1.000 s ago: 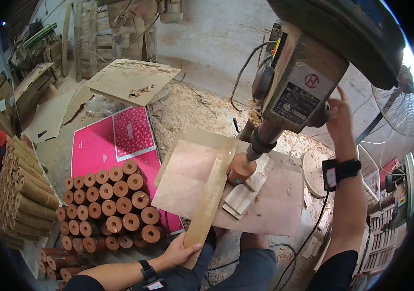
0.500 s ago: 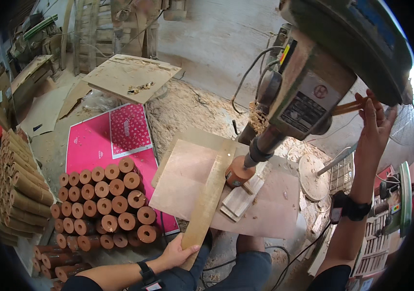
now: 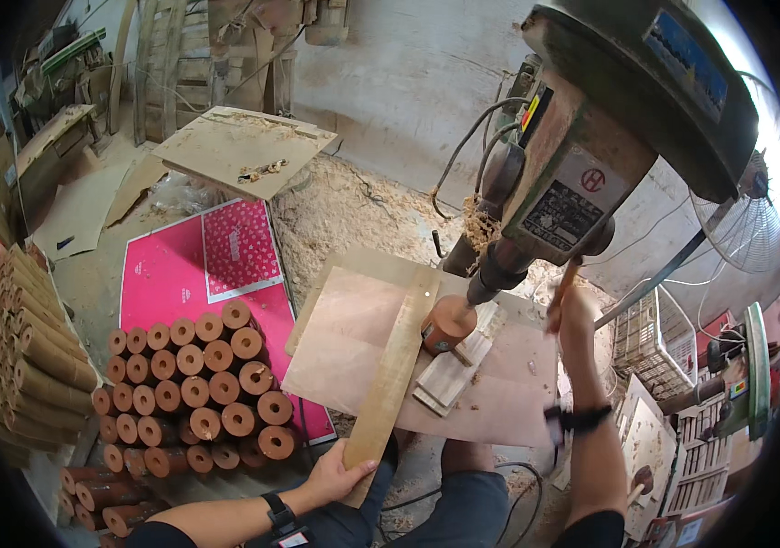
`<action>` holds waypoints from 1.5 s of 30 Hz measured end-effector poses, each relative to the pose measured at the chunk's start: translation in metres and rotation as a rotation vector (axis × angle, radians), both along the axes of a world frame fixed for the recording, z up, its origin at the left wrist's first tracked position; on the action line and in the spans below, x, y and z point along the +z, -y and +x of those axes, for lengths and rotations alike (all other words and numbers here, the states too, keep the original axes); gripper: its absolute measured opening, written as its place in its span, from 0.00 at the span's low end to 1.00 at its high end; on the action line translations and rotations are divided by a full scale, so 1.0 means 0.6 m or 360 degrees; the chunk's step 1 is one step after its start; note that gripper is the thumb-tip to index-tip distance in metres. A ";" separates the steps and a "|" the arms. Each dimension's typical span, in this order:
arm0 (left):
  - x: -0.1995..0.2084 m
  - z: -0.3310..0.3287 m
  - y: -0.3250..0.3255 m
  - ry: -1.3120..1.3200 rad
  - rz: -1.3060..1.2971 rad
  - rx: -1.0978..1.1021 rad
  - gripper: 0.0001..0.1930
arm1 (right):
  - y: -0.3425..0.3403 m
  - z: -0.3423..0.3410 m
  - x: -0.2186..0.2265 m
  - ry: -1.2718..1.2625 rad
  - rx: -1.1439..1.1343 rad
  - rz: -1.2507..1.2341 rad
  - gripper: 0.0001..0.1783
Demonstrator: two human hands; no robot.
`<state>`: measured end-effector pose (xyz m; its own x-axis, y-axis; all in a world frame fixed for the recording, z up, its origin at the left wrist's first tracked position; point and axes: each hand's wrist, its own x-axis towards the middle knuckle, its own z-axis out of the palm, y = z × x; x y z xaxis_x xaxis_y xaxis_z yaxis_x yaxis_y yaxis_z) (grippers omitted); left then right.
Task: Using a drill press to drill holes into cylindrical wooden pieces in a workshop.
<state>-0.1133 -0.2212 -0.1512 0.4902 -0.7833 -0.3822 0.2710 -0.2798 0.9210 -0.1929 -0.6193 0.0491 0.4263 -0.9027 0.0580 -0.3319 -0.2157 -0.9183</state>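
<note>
Brown cylinder [image 3: 444,331] at the drill [image 3: 502,269], just beside long board [image 3: 392,388].
Left hand [image 3: 340,473]: fingers pinching the board's near end. Right hand [image 3: 576,318]: fingers wrapped around wooden lever [image 3: 568,273], slightly blurred.

A reddish-brown cylinder [image 3: 445,327] sits just beside a long, flat wooden strip [image 3: 396,376].

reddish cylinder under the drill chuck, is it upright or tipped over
Upright: the reddish cylinder stands on end, its flat round top facing the drill chuck.
</note>
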 end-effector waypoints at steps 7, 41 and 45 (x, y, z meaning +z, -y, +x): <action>0.000 0.000 -0.001 0.0236 0.0059 -0.0020 0.31 | -0.213 -0.134 0.204 -0.0471 -0.0133 -0.1527 0.15; 0.103 0.218 0.349 0.1646 -0.0203 -0.0359 0.57 | -0.321 -0.356 -0.020 -0.0226 -0.0034 0.0395 0.17; 0.089 0.196 0.401 0.0933 -0.0350 -0.0277 0.56 | -0.388 -0.404 -0.023 -0.0037 -0.0076 0.0593 0.17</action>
